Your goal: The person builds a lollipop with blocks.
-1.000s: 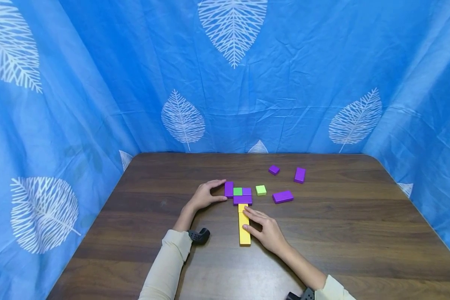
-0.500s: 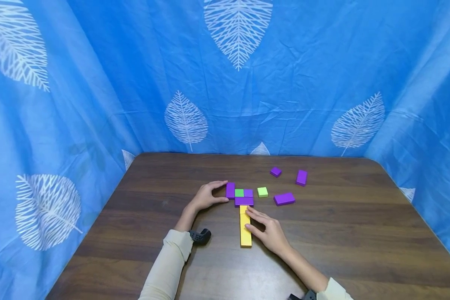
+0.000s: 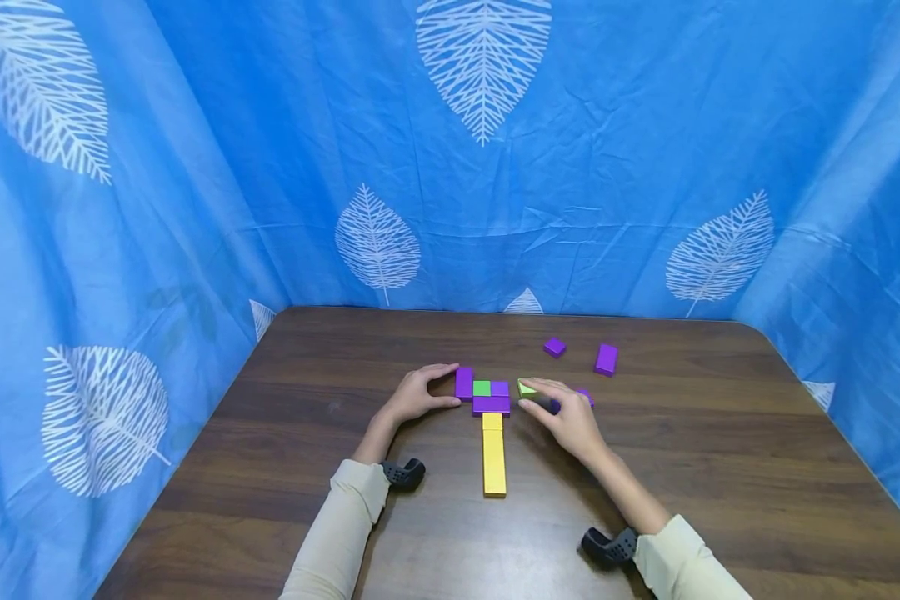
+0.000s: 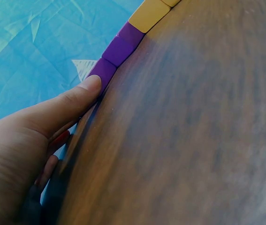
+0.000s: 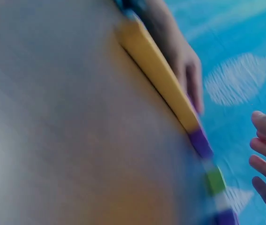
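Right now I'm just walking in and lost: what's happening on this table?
A person is laying flat blocks into a pattern on the table. The left hand steadies the purple and green cluster from its left side. The right hand reaches over the loose green block beside it; whether it grips is unclear. A yellow strip runs toward the person. Two purple blocks lie farther back.

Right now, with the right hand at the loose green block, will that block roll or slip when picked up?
The green block looks flat-faced and square-edged, so it should not roll. It seems small and rigid, probably light. The right hand reaches it; the smooth faces may slip.
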Available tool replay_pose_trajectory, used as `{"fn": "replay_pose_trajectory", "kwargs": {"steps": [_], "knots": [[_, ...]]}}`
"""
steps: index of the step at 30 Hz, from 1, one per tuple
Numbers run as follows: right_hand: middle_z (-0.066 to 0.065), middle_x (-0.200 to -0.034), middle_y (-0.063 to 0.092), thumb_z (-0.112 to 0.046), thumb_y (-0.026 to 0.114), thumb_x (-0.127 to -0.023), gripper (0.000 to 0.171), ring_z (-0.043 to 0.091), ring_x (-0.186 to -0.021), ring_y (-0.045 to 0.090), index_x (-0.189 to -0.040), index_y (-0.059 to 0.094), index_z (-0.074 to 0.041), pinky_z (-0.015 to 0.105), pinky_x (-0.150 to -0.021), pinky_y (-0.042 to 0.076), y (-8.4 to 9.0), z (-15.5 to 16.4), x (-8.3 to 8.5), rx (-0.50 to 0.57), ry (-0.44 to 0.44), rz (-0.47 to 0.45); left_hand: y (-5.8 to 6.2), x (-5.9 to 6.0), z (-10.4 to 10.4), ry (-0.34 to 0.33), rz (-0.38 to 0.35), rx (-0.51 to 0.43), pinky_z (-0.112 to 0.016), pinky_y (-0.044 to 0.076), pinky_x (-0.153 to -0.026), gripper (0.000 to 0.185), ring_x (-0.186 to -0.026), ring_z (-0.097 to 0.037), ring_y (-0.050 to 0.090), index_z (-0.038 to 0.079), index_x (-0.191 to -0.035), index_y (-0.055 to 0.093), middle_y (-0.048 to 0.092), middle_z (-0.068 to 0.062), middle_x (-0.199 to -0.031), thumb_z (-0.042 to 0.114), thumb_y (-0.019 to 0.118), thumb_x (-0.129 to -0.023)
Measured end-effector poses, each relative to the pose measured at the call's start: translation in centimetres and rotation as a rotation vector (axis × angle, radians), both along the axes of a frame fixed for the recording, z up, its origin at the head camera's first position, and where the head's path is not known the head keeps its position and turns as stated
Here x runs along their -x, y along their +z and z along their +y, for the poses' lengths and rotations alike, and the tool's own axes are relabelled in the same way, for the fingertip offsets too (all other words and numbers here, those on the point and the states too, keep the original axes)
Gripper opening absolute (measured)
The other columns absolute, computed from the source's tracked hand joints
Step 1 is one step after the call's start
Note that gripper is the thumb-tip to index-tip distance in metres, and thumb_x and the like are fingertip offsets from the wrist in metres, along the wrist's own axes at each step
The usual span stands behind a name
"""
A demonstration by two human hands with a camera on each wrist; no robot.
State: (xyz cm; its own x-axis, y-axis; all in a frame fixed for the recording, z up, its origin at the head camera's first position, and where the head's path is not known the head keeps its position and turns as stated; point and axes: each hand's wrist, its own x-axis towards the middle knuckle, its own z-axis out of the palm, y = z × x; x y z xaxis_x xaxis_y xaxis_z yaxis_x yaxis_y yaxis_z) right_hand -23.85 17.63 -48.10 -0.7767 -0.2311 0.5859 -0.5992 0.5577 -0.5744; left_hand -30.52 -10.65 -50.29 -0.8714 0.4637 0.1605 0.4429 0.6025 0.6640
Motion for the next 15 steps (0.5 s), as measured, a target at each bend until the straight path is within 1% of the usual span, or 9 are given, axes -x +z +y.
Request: {"fn": "replay_pose_trajectory", "kwargs": {"steps": [1, 4, 6, 7, 10, 12, 13, 14, 15], "knots": [[0.007, -0.107, 0.067, -0.016, 0.075, -0.078, 0.033, 0.025, -0.102, 0.061, -0.109, 0.069, -0.008, 0.042, -0.088, 0.047, 0.1, 0.4, 0.6, 0.003, -0.021, 0.001, 0.0, 0.0, 0.0, -0.001, 0.000, 0.000, -0.042, 0.032, -0.104, 0.067, -0.127, -0.024, 0.039, 0.017, -0.136, 0.049, 0.047, -0.006, -0.137, 0.042, 0.072, -0.078], [0.009, -0.109, 0.066, -0.018, 0.074, -0.079, 0.034, 0.029, -0.103, 0.060, -0.111, 0.068, -0.009, 0.045, -0.086, 0.047, 0.4, 1.5, 2.3, -0.007, -0.057, -0.047, 0.0, 0.0, 0.0, -0.008, 0.012, -0.002, -0.043, 0.032, -0.103, 0.067, -0.127, -0.025, 0.040, 0.016, -0.135, 0.049, 0.047, -0.007, -0.136, 0.041, 0.072, -0.078], [0.009, -0.109, 0.066, -0.021, 0.073, -0.080, 0.034, 0.029, -0.102, 0.060, -0.112, 0.068, -0.010, 0.045, -0.085, 0.048, 0.5, 2.1, 3.2, -0.024, -0.060, -0.096, 0.0, 0.0, 0.0, -0.013, 0.019, -0.007, -0.044, 0.032, -0.103, 0.066, -0.127, -0.025, 0.040, 0.016, -0.135, 0.049, 0.047, -0.008, -0.136, 0.041, 0.072, -0.078], [0.009, -0.110, 0.066, -0.023, 0.072, -0.081, 0.034, 0.030, -0.095, 0.062, -0.113, 0.068, -0.010, 0.045, -0.083, 0.048, 0.5, 2.3, 3.6, -0.034, -0.054, -0.128, 0.0, 0.0, 0.0, -0.016, 0.024, -0.009, -0.044, 0.032, -0.103, 0.066, -0.127, -0.026, 0.040, 0.015, -0.135, 0.049, 0.048, -0.008, -0.136, 0.040, 0.072, -0.078], [0.008, -0.110, 0.066, -0.028, 0.069, -0.083, 0.036, 0.029, -0.095, 0.062, -0.114, 0.067, -0.010, 0.045, -0.083, 0.048, 0.5, 2.9, 4.6, -0.084, -0.027, -0.223, -0.1, 0.1, 0.0, -0.016, 0.019, -0.012, -0.043, 0.032, -0.103, 0.066, -0.126, -0.025, 0.040, 0.015, -0.135, 0.049, 0.048, -0.008, -0.136, 0.040, 0.072, -0.078], [0.008, -0.111, 0.065, -0.029, 0.069, -0.083, 0.037, 0.029, -0.097, 0.061, -0.114, 0.067, -0.010, 0.046, -0.085, 0.047, 0.4, 3.1, 5.0, -0.108, -0.006, -0.286, -0.1, 0.1, 0.0, -0.014, 0.015, -0.010, -0.043, 0.032, -0.103, 0.066, -0.126, -0.025, 0.040, 0.015, -0.135, 0.049, 0.048, -0.007, -0.136, 0.040, 0.072, -0.079], [0.008, -0.111, 0.065, -0.029, 0.069, -0.083, 0.037, 0.030, -0.101, 0.060, -0.115, 0.067, -0.009, 0.047, -0.087, 0.046, 0.3, 3.2, 5.1, -0.117, 0.003, -0.313, -0.1, 0.1, 0.0, -0.013, 0.012, -0.007, -0.042, 0.032, -0.104, 0.066, -0.127, -0.024, 0.040, 0.016, -0.135, 0.049, 0.047, -0.007, -0.136, 0.040, 0.072, -0.079], [0.008, -0.111, 0.065, -0.029, 0.070, -0.083, 0.037, 0.030, -0.108, 0.056, -0.115, 0.067, -0.009, 0.048, -0.090, 0.044, 0.2, 3.3, 5.2, -0.128, 0.008, -0.333, -0.1, 0.1, 0.0, -0.013, 0.008, -0.003, -0.042, 0.032, -0.104, 0.066, -0.127, -0.024, 0.040, 0.016, -0.135, 0.049, 0.047, -0.007, -0.136, 0.041, 0.071, -0.079], [0.008, -0.112, 0.065, -0.029, 0.070, -0.083, 0.038, 0.030, -0.110, 0.055, -0.115, 0.067, -0.010, 0.048, -0.091, 0.043, 0.1, 3.3, 5.3, -0.136, 0.010, -0.351, -0.2, 0.1, 0.0, -0.013, 0.009, -0.002, -0.042, 0.032, -0.104, 0.066, -0.127, -0.024, 0.040, 0.016, -0.135, 0.049, 0.047, -0.007, -0.136, 0.041, 0.071, -0.079]]}}
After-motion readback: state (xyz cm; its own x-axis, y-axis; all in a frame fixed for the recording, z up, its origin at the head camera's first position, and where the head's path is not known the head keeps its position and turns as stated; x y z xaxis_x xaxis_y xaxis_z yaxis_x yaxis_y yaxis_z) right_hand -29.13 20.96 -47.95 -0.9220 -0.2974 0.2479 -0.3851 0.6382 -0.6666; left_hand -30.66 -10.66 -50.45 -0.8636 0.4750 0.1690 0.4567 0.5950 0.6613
